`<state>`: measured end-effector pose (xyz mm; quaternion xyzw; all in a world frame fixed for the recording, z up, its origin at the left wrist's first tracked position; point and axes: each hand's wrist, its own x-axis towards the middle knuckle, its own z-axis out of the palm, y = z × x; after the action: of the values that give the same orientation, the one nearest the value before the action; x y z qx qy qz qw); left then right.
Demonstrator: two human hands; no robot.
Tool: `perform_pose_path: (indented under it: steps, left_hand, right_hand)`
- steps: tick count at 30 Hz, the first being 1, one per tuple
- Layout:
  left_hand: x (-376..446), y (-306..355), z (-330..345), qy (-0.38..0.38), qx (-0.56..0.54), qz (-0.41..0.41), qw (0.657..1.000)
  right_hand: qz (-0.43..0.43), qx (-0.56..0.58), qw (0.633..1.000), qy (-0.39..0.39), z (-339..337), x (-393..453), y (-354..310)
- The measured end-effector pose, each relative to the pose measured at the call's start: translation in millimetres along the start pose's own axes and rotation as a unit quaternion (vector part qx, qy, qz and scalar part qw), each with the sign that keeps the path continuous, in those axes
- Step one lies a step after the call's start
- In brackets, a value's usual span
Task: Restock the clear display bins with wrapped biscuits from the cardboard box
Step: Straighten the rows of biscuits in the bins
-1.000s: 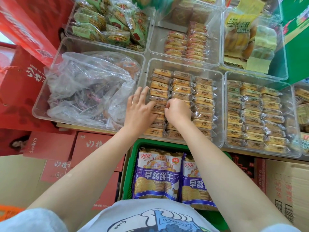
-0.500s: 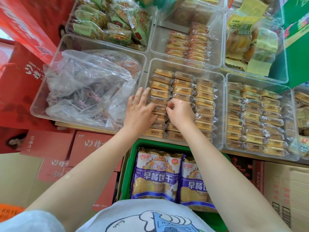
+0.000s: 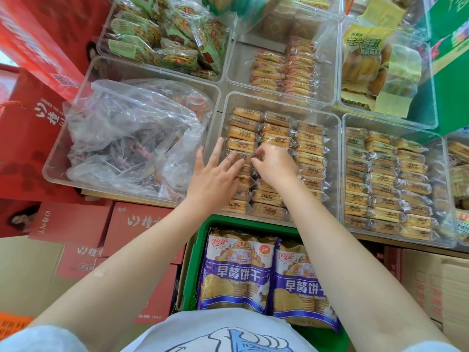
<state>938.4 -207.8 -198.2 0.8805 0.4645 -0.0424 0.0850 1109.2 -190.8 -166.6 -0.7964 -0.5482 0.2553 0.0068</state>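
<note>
Both hands work inside the middle clear bin (image 3: 336, 158), which holds three columns of wrapped biscuits (image 3: 308, 158) packed nearly wall to wall; the only open strip runs along its left wall, where the left hand (image 3: 215, 174) lies flat with fingers spread and straight, pressing the left column. The right hand (image 3: 275, 163) has its fingers curled, pinching a wrapper at the seam between the left and middle columns. Compared with a second ago, the right hand has crept farther up the bin, and the left fingers reach higher along the wall. Left of this bin, another clear bin (image 3: 83, 80) holds a crumpled plastic bag (image 3: 132, 138). To its right, a bin (image 3: 342, 174) is filled with similar biscuit rows. Below its near edge, a green basket (image 3: 200, 235) carries two purple biscuit bags (image 3: 236, 273). A cardboard box (image 3: 431, 288) sits right of the basket.
</note>
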Motion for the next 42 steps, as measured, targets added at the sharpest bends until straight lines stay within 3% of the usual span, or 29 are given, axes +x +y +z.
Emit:
perform_pose_path:
  steps: [5, 8, 13, 17, 20, 28, 37, 42]
  left_hand:
    - [-1, 1, -3, -0.006, 0.003, 0.009, 1.000]
    - [-2, 0, -2, 0.002, -0.006, 0.010, 1.000]
    - [-1, -2, 4, 0.036, -0.015, 0.013, 0.999]
    - [-2, -2, 5, 0.047, -0.028, 0.012, 0.998]
    - [-3, -2, 4, 0.052, -0.031, 0.012, 0.998]
    - [-2, -2, 1, 0.024, -0.016, 0.006, 1.000]
    - [-2, -2, -1, 0.004, -0.012, 0.006, 1.000]
    - [10, -2, -1, 0.032, 0.000, 0.011, 0.999]
  right_hand:
    - [0.027, -0.090, 0.995, -0.030, -1, 9, -14]
    - [0.038, -0.081, 0.995, -0.039, -1, 15, -19]
    - [0.071, 0.077, 0.994, -0.019, 2, 14, -13]
    - [0.097, 0.227, 0.969, 0.005, 2, 10, -6]
    - [0.114, 0.276, 0.954, 0.012, 4, 7, -5]
    - [0.104, 0.226, 0.968, -0.029, 1, 14, -6]
    - [0.059, 0.113, 0.992, -0.026, -1, 11, -5]
    - [-0.013, 0.064, 0.995, 0.071, -20, 14, -7]
